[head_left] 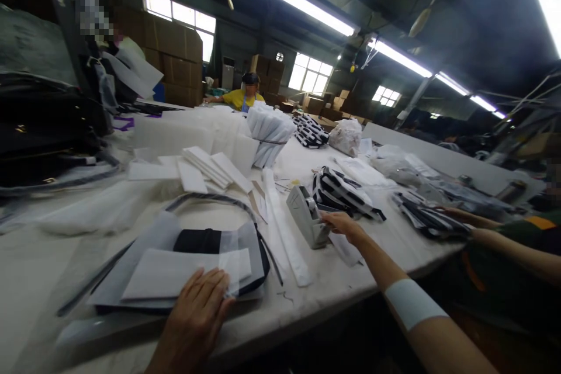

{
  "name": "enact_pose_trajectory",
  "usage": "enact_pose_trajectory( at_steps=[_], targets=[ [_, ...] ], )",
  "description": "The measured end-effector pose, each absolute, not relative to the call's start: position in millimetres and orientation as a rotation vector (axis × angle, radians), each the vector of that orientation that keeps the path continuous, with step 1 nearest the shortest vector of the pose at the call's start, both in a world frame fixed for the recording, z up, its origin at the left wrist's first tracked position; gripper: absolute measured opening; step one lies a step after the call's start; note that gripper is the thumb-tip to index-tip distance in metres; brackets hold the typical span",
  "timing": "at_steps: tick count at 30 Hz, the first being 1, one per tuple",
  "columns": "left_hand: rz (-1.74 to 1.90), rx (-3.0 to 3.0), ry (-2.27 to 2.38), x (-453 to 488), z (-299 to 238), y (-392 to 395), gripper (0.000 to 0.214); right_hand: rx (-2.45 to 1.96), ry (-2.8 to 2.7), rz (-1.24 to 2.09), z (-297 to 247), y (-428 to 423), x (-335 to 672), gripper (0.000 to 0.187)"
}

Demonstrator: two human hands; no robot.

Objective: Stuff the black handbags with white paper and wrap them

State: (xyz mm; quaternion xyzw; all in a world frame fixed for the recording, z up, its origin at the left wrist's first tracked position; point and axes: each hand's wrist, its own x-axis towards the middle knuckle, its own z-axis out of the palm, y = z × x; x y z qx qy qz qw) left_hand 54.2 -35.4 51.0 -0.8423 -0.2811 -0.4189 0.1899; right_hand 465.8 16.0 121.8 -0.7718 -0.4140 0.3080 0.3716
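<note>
A black handbag (pixel 245 287) lies on the table in front of me, its strap (pixel 210 198) looped behind it. Over the bag are thin translucent wrapping sheets (pixel 153 239) and a white foam piece (pixel 175 274). My left hand (pixel 199 304) rests flat on the foam, fingers stretched out. A clear strip (pixel 232 263) crosses the foam beside its fingertips. To the right stands a grey tape dispenser (pixel 304 216). At its front end my right hand (pixel 344 225) is closed, fingertips together; any tape between them is too small to make out.
White foam pads (pixel 205 169) and stacked foam sheets (pixel 184 131) lie behind the bag. A long white strip (pixel 284 234) runs beside the dispenser. Black-and-white striped bags (pixel 342 190) lie beyond. At right, a co-worker's arms (pixel 504 245) reach over another striped item (pixel 425 216).
</note>
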Motion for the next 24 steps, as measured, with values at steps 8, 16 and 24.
enact_pose_trajectory(
  at_steps=[8, 16, 24],
  targets=[
    [-1.163, -2.399, -0.82, 55, 49, -37, 0.024, -1.85, -0.968, 0.909, 120, 33, 467, 0.025],
    [-1.198, -2.384, -0.85, 56, 49, -37, 0.021, -1.648, -0.867, 0.875, 129, 21, 459, 0.034],
    [-1.211, -2.408, -0.857, 57, 48, -38, 0.02, -1.607, -0.816, 0.795, 130, -22, 460, 0.041]
  ],
)
